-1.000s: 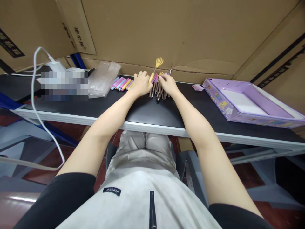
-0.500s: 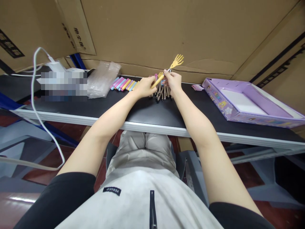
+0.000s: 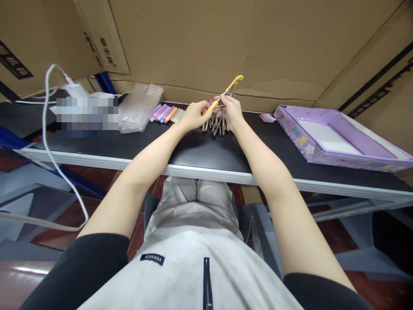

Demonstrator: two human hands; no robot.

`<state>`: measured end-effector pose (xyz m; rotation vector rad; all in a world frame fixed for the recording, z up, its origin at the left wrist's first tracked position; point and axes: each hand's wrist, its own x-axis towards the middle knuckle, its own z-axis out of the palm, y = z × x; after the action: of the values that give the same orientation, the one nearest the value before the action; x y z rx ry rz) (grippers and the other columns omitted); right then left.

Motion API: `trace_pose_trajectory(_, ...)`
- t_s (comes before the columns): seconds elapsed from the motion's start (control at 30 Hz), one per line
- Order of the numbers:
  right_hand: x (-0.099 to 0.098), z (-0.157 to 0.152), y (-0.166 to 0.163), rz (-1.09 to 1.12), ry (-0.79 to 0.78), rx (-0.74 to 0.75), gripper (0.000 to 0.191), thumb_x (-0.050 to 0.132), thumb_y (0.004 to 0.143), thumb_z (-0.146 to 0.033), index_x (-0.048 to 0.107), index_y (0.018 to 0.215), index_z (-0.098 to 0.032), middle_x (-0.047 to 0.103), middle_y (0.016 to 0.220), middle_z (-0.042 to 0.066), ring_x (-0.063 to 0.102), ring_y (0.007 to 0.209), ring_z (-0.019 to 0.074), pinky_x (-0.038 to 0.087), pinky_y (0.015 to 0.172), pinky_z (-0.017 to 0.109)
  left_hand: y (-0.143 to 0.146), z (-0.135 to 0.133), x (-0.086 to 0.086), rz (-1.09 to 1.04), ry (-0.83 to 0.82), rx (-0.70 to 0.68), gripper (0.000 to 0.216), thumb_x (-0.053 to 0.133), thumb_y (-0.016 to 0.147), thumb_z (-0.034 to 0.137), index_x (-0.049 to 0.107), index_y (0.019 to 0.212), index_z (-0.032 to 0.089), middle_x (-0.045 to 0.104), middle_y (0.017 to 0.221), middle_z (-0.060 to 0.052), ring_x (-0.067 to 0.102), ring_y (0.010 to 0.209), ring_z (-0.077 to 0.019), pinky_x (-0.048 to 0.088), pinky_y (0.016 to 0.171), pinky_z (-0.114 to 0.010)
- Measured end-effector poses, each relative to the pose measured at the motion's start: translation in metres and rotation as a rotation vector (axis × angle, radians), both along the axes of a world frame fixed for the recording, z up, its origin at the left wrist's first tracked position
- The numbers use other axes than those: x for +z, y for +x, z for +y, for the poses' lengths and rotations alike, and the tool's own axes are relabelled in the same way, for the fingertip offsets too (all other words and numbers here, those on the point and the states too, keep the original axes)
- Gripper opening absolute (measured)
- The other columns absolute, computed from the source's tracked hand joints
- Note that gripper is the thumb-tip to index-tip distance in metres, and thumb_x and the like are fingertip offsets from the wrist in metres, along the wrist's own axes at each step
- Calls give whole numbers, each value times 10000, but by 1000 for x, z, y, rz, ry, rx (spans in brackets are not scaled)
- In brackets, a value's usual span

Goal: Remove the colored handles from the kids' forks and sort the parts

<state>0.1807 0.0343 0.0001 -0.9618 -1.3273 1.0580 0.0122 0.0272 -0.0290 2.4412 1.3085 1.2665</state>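
Between my hands is a yellow back scratcher (image 3: 236, 81) with a hand-shaped head, a metal rod and a yellow handle. My left hand (image 3: 194, 116) is closed around its handle. Higher up, the fingers of my right hand (image 3: 232, 111) pinch the rod below the head, which now shows almost edge-on. Under and between the hands lies a pile of metal rods (image 3: 220, 129), some with coloured ends partly hidden by my fingers. Left of my left hand, a row of pink, blue and yellow handles (image 3: 165, 113) rests on the black table.
A clear plastic bag (image 3: 137, 107) lies left of the handles. Farther left are a white charger (image 3: 76, 90) and its cable. On the right stand an open purple box (image 3: 298, 140) and a small pink packet (image 3: 267, 118). Cardboard (image 3: 258, 43) walls the back of the table (image 3: 206, 153).
The back scratcher has turned about its length, so its head went from facing me to edge-on. Both hands have shifted slightly left with it.
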Motion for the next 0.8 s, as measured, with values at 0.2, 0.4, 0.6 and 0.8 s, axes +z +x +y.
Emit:
trace_pose_trajectory(0.2,4,-12,-7,-15,-5,-28,485,834,876,-639,661,867,-186,531,627,-62,471,460,50,342,440,186,-2,-3,2,20,47,1,141,629,942,355,655,935,216,685,712,-24,614,725,-203,477,757,-317)
trace_pose_trajectory(0.4,14,-30,-14,3,-76,-41,484,893,852,-544,563,757,-203,404,529,-110,361,406,41,286,421,190,-1,-10,6,66,8,58,102,620,927,297,666,983,225,718,780,-46,657,815,-240,497,819,-346)
trace_pose_trajectory(0.6,16,-32,-15,22,-131,-12,469,900,857,-510,557,766,-203,415,526,-117,362,402,36,289,420,179,-1,-14,10,66,-5,77,92,631,931,285,656,1003,234,719,783,-38,673,839,-247,504,845,-347)
trace_pose_trajectory(0.8,13,-29,-15,-3,-130,9,546,909,844,-529,484,722,-209,422,518,-110,347,393,25,286,400,162,0,-18,14,95,-42,112,100,611,960,309,643,967,215,707,790,-51,669,829,-246,495,836,-348)
